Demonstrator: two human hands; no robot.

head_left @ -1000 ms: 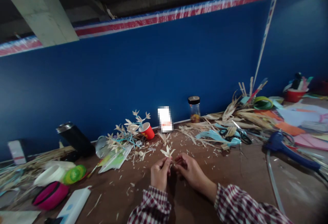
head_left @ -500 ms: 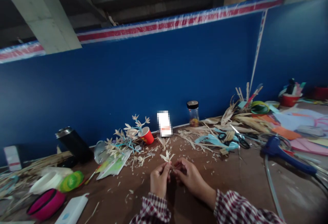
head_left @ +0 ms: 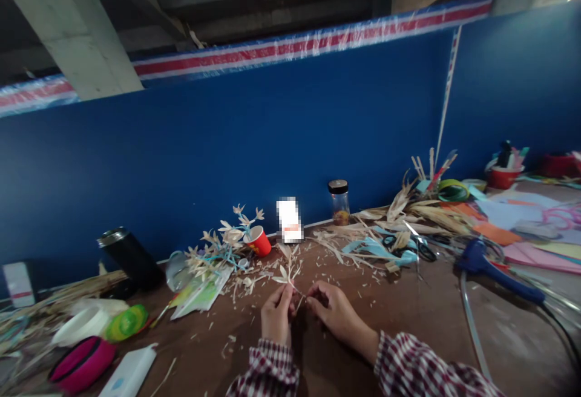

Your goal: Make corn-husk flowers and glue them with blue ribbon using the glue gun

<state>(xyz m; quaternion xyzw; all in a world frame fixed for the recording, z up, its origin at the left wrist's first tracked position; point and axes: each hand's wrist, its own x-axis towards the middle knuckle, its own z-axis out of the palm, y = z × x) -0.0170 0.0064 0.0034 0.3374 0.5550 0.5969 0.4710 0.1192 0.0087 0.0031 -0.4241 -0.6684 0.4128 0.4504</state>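
Between thumb and fingers, my left hand (head_left: pixel 276 317) pinches a small pale corn-husk flower (head_left: pixel 284 276), its petals spread above the fingertips. From the flower's base a thin strand (head_left: pixel 299 292) runs across to my right hand (head_left: pixel 338 311), whose thumb and index finger are closed on its end. Whether the strand is thread or wire is too fine to tell. Just beyond my hands lie husk scraps, and further back a red paper cup (head_left: pixel 258 241) lies tilted beside several finished-looking husk flowers on pale blue stems (head_left: pixel 218 252).
A blue glue gun (head_left: pixel 497 273) and scissors (head_left: pixel 424 246) lie to the right, near heaped husks (head_left: pixel 436 218). A lidded jar (head_left: pixel 339 203) and a bright phone-like screen (head_left: pixel 289 220) stand against the blue partition (head_left: pixel 227 143). Leftward are a dark flask (head_left: pixel 131 258) and tape rolls (head_left: pixel 127 322).
My left hand has shifted slightly left with the flower, which now leans leftward. The gap between my hands has widened, and the thin strand shows stretched between them.
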